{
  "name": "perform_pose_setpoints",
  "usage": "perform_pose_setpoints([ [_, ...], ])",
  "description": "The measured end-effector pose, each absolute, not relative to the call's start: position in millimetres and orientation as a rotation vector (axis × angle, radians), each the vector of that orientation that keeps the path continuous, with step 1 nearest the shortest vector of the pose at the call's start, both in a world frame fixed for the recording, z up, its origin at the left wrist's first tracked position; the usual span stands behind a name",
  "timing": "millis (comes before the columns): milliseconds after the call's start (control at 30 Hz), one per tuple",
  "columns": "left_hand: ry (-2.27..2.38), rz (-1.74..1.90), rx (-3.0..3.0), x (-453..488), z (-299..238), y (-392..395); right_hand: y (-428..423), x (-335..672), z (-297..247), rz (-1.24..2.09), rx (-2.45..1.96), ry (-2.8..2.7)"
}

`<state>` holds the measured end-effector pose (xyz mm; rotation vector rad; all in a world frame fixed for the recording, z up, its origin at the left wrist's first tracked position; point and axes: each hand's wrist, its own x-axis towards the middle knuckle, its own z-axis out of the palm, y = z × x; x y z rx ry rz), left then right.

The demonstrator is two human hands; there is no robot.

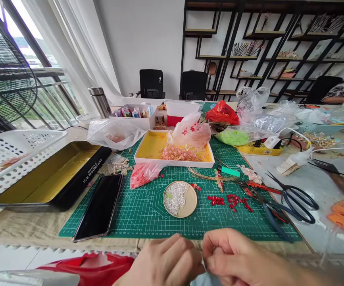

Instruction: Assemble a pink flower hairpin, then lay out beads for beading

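Note:
Low at the table's front edge, my left hand is closed, its fingers curled under and mostly hidden. Close beside it, my right hand is pinched, thumb against curled fingers. Whatever sits between the fingertips is too small or hidden to name. Just beyond the hands lies a green cutting mat. On it stands a round dish holding small white pearl beads. Red beads lie in loose groups to the right, with a beaded floral piece and a green-capped tube behind them.
Pliers and black-handled scissors lie at right. A phone and a black box are at left. Behind the dish, a yellow-lined tray holds pink beaded stems. Plastic bags and a power strip stand farther back.

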<state>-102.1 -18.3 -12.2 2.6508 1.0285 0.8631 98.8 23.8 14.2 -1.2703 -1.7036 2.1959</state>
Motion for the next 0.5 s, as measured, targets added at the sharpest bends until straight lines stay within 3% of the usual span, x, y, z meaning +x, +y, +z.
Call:
perform_pose_setpoints([
  [67,1.153,0.798,2.188,-95.3,-16.2,-14.1,21.4,96.3,11.3,1.851,-1.171,-2.079],
  [167,1.14,0.524,1.282,-87.1,-19.5,-7.9,21.1,91.6,6.1,0.996,-0.986,-2.515],
  [233,1.093,0.483,1.108,-87.0,-18.5,-5.5,24.1,90.0,6.1,0.805,-0.968,-2.557],
  [400,1.192,0.76,1.991,-101.0,-17.3,-7.5,38.2,94.4,18.6,1.66,-1.189,-2.229],
  [500,1.1,0.873,2.618,-105.6,-22.5,-9.0,41.7,96.8,21.9,1.906,-1.226,-2.053],
])
